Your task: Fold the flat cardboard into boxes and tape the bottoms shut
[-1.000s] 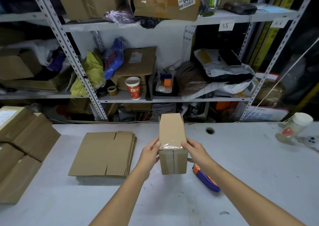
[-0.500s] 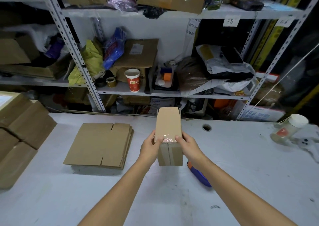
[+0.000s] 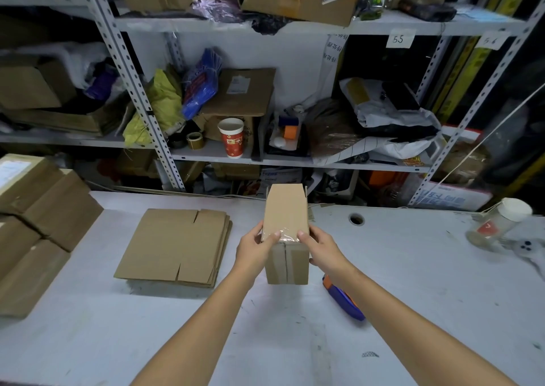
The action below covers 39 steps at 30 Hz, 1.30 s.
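Holding box (image 3: pixel 285 217) with both our hands over worktop (image 3: pixel 413 267). Our left hand (image 3: pixel 253 247): fingers clamped on box left side, thumb on top. Our right hand (image 3: pixel 321 248): fingers clamped on right side, thumb on top too. Shiny tape (image 3: pixel 283 237) sits between our thumbs. Taped end faces us. Flat cardboard pile (image 3: pixel 174 247) lies left of left fingers. Blue tape tool (image 3: pixel 345 300) lies on worktop just behind right fingers, near wrist.
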### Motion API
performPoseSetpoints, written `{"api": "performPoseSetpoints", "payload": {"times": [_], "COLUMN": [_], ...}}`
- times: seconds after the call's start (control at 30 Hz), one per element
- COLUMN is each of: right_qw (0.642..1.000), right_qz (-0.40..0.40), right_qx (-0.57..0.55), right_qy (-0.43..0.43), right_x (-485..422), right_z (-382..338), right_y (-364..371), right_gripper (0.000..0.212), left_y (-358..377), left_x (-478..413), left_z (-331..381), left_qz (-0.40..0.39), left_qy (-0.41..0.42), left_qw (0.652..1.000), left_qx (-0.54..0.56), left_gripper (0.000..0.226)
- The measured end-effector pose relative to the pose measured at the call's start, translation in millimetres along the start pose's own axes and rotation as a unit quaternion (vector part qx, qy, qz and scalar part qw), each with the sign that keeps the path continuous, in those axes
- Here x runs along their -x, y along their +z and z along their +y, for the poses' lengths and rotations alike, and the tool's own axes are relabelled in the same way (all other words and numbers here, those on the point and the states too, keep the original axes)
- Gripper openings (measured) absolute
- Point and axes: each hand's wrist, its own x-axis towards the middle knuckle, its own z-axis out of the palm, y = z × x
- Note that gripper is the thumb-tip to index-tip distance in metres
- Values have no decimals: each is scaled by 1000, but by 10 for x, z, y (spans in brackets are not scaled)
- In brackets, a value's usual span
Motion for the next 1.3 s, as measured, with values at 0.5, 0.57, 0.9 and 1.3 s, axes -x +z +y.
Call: {"api": "performPoseSetpoints", "payload": {"times": [0.5, 0.57, 0.9, 1.3], "right_qw": [833, 781, 966, 978], "right_qz": [-37, -54, 169, 132], "right_qx": [521, 591, 181, 163], "right_qy": [-180, -195, -74, 7], "right_x": [-45, -94, -188, -185], "right_z": [-275, -236, -164, -56], "right_y": [12, 16, -318, -345], "right_gripper": [80, 79, 62, 102], "left_y": [-65, -32, -224, -398], "left_x": [-164, -179, -132, -197], "left_z": [136, 188, 152, 262], "left_qz": [1, -24, 37, 56], "left_qy": [-49, -51, -63, 18], "left_qw": [998, 997, 996, 990], "left_qx": [-42, -53, -59, -132], "left_gripper": [45, 40, 78, 36]}}
